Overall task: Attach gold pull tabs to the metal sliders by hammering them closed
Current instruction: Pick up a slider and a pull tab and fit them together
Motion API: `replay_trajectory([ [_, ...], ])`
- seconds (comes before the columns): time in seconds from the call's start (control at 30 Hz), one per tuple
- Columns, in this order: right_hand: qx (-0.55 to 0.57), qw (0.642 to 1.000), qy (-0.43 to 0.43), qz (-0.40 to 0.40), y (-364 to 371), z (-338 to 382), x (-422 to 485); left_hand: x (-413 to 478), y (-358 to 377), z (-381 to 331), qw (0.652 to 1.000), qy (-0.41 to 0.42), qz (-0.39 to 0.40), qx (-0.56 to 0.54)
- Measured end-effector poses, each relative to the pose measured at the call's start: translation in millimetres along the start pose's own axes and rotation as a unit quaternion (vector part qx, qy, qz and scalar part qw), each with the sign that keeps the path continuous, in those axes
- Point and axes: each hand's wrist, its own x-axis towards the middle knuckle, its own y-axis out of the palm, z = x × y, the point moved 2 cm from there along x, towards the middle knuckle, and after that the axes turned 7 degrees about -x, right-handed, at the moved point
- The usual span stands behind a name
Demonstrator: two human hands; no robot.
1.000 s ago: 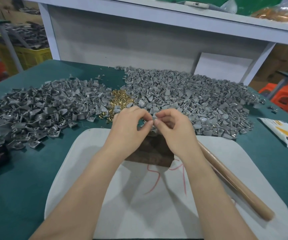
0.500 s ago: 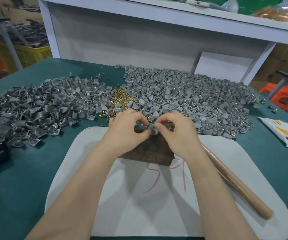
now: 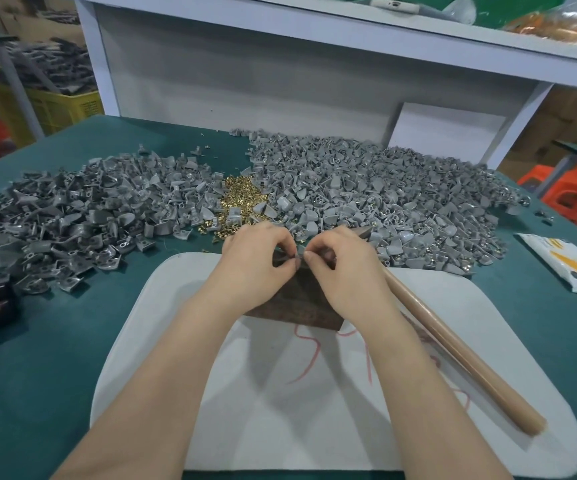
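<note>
While left hand [image 3: 256,261] and right hand [image 3: 346,268] meet over the block [image 3: 301,308], both pinching 1 slider [image 3: 298,255], gold pull tabs [image 3: 237,195] between 2 slider piles [image 3: 366,195] toward the table [image 3: 37,358] far edge, hammer [image 3: 453,355] on the mat [image 3: 245,427] right edge

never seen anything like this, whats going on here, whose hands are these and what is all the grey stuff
No machine here: one camera worn on a person's head looks down at their own bare hands. The left hand and right hand together pinch one small grey slider at their fingertips, above a dark wooden block on a white mat. Whether a tab is on it is too small to tell. On the green table lie two heaps of grey metal sliders, the left heap and the right heap, with a small pile of gold pull tabs between them. A hammer with a wooden handle lies on the mat by the right arm, not held.
</note>
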Motion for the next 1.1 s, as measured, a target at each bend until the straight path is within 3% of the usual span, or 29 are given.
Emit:
replay_trajectory([
  [0.3,0.009,0.998,0.004,-0.061,6.9,-0.1,-5.4,0.1,1.1,0.5,1.0,0.015,-0.006,0.001],
  [0.6,0.01,0.997,0.024,-0.066,5.0,-0.4,-4.9,0.1,2.2,1.8,1.0,0.025,-0.009,0.003],
  [0.83,-0.104,0.994,-0.017,-0.023,2.0,11.4,-1.7,0.5,3.3,1.0,0.999,0.04,-0.008,-0.01],
  [1.1,-0.137,0.99,0.0,0.028,-2.7,15.5,2.4,0.3,3.4,0.6,0.999,0.051,-0.009,-0.003],
])
